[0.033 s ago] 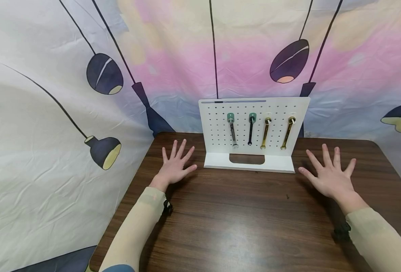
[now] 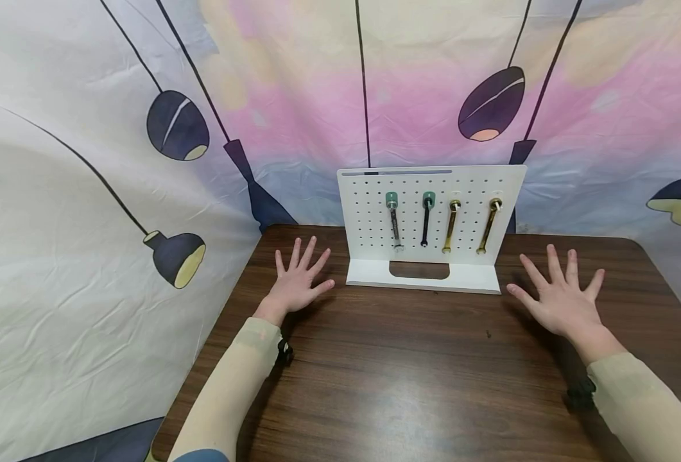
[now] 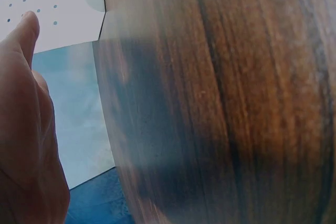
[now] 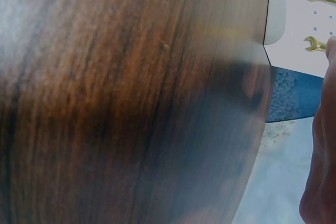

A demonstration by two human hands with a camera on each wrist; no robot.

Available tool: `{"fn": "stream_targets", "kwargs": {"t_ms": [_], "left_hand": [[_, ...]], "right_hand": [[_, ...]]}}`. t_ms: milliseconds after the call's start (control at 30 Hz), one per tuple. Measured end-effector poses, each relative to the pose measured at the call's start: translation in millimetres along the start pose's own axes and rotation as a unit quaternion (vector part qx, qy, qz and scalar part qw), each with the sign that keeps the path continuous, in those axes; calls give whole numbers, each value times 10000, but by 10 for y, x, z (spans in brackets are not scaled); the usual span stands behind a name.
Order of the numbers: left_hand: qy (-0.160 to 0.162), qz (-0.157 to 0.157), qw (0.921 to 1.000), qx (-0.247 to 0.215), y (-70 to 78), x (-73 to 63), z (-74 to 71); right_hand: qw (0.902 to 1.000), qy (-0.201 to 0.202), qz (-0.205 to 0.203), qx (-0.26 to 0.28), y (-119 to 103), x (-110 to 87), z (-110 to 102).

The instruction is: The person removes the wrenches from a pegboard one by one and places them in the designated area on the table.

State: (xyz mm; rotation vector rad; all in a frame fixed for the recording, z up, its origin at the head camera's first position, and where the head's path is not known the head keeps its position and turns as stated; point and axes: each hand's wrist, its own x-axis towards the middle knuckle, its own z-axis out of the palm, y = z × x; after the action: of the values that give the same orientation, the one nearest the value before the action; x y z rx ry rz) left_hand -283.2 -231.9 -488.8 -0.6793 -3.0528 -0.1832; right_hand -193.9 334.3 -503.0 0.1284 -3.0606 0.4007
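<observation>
My left hand [image 2: 295, 287] is palm down over the table, fingers spread and straight, just left of a white pegboard stand [image 2: 423, 277]. On the other side of the stand my right hand [image 2: 565, 300] is spread the same way, also holding nothing. Hanging on the board from left to right are a silver wrench [image 2: 395, 230], a black wrench [image 2: 425, 226], a gold wrench [image 2: 449, 231] and another gold wrench [image 2: 487, 232]. The right wrist view catches the open end of the outer gold wrench [image 4: 315, 44] close beside that hand's edge.
A dark wood-grain table [image 2: 398, 359] lies under both arms. Behind it hangs a backdrop cloth [image 2: 294, 77] printed with lamps, which also runs down the left side. The stand's base has an oblong cutout at the front. Dark bands [image 2: 285, 353] circle the wrists.
</observation>
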Motion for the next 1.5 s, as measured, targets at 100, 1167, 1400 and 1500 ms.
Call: {"fn": "stream_targets", "kwargs": {"t_ms": [100,1167,1400,1500], "left_hand": [[-40,-4,10000,21,3,8,4],[-136,24,9998,136,21,36,52],[-140,68,9999,-3,35,33,37],[-184,74,9998,7,36,28,42]], "right_hand": [[10000,12,2,18,1,-7,-10],[10000,-48,4,-1,-29,2,12],[10000,-70,-6,-15,-27,2,15],[10000,-71,-13,-37,-23,3,17]]}}
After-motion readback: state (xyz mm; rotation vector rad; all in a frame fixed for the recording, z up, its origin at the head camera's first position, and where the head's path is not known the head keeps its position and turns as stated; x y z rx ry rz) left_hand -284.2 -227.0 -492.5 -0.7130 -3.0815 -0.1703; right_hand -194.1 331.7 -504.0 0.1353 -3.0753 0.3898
